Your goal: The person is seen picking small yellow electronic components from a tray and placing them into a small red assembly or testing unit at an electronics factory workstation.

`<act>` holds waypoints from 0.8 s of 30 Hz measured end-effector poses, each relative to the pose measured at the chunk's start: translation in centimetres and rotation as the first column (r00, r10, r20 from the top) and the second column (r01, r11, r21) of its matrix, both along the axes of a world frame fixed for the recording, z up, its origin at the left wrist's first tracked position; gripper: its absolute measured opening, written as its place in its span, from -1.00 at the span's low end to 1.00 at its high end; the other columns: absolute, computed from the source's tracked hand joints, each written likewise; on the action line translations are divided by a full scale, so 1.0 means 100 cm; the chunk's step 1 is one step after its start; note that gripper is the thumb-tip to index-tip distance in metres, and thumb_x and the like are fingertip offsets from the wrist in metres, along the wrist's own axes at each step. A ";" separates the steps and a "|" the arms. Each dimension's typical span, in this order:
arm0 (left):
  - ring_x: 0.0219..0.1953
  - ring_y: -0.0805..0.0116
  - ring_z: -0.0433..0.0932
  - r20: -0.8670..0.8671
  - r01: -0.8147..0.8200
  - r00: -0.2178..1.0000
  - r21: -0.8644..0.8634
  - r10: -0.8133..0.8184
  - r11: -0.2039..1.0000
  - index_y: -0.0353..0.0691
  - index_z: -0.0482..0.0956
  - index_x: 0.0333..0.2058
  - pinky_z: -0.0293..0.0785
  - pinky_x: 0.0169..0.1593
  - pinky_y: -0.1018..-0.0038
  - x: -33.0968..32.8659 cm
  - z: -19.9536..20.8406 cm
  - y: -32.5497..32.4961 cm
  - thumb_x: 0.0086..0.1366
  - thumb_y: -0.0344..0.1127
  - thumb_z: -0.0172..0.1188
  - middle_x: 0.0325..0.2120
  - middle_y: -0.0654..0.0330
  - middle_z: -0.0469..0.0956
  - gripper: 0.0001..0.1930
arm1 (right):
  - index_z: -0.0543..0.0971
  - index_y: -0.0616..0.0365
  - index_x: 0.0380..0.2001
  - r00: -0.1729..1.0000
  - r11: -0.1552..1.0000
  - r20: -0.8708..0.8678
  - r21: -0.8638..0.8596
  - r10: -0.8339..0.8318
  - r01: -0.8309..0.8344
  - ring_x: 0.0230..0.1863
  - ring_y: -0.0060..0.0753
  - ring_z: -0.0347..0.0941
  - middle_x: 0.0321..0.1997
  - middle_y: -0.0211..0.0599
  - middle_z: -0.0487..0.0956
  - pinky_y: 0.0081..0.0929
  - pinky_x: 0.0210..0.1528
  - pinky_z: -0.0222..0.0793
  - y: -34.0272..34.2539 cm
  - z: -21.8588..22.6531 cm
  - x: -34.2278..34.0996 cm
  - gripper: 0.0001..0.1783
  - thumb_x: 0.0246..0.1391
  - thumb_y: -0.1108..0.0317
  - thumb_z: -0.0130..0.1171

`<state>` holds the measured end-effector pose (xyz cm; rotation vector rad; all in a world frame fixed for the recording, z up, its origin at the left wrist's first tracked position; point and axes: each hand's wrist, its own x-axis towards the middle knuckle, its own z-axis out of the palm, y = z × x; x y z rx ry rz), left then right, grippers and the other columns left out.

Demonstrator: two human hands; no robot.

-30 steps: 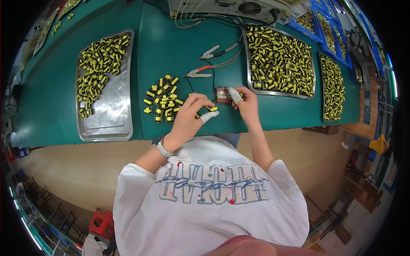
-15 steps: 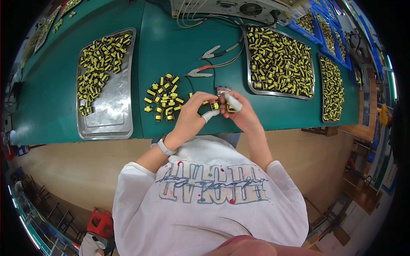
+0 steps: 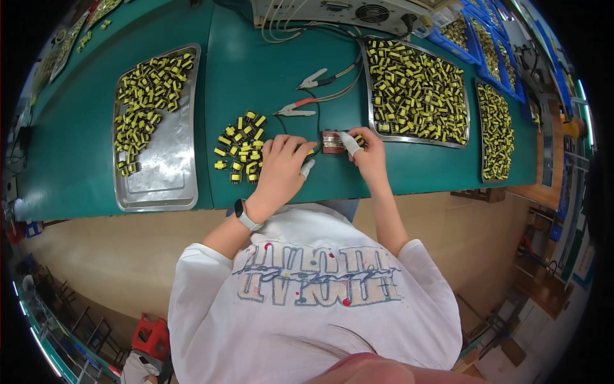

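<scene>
The right hand [image 3: 369, 153] has its thumb and forefinger drawn close around a small yellow-and-black block-shaped component [image 3: 360, 139], just to the right of a flat reddish-brown block with silvery strips [image 3: 332, 142]; the fingertips hide whether the 2 touch. A white finger cover [image 3: 350, 144] sheathes the right thumb.

The left hand [image 3: 281, 168] is palm down and loosely curled, its fingertips beside a yellow piece [image 3: 311, 152] near the green desk [image 3: 243, 77]; whether it has hold of it, I cannot tell. Just left of this hand lies a loose pile of yellow-and-black components [image 3: 242, 146], and farther left a part-filled silvery metal tray [image 3: 160, 179]. Ahead and to the right of the right hand is a second, heaped metal tray [image 3: 419, 141]. Beyond and between the 2 hands lie 2 metal spring clips [image 3: 300, 113].

Each component should feel light, stiff and hard, with little give under a pinch. The yellow faces look smooth and could slip, so 2 fingertips on opposite sides would hold best. Some in the pile seem to have thin dark pins; those would probably bend first, so fingers belong on the body.
</scene>
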<state>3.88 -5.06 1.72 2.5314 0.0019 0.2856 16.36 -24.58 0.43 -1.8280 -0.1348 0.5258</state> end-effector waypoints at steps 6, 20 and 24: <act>-0.05 0.19 0.48 0.103 -0.030 0.994 -0.024 0.032 0.999 -0.09 0.68 -0.12 0.27 0.09 0.23 0.004 -0.004 -0.001 0.06 -0.36 0.46 -0.18 0.28 0.60 -0.65 | 0.62 0.16 -0.18 0.997 1.000 -0.069 0.009 0.022 -0.021 -0.57 -0.72 0.36 -0.51 -0.51 0.51 -0.66 -0.55 0.18 0.000 0.005 -0.004 -0.86 0.27 0.33 0.29; 0.12 0.08 0.47 0.041 0.075 0.997 -0.429 -0.064 0.900 -0.15 0.63 -0.03 0.39 0.22 0.22 0.000 0.033 0.005 0.05 -0.39 0.50 0.03 0.17 0.59 -0.54 | 0.59 0.11 -0.08 0.871 0.864 -0.360 0.487 0.335 -0.131 -0.27 -0.44 0.60 -0.14 -0.34 0.61 -0.59 -0.31 0.48 -0.006 0.010 -0.015 -0.75 0.18 0.40 0.36; 0.28 0.01 0.32 -0.105 0.249 0.960 -0.101 -0.260 0.963 -0.12 0.57 0.02 0.24 0.34 0.08 -0.013 0.042 0.027 -0.03 -0.52 0.42 0.24 0.15 0.40 -0.45 | 0.65 0.20 -0.15 0.939 0.976 0.268 -0.029 0.215 -0.215 -0.04 -0.35 0.57 -0.08 -0.31 0.61 -0.47 0.06 0.45 -0.007 0.016 -0.007 -0.74 0.04 0.56 0.39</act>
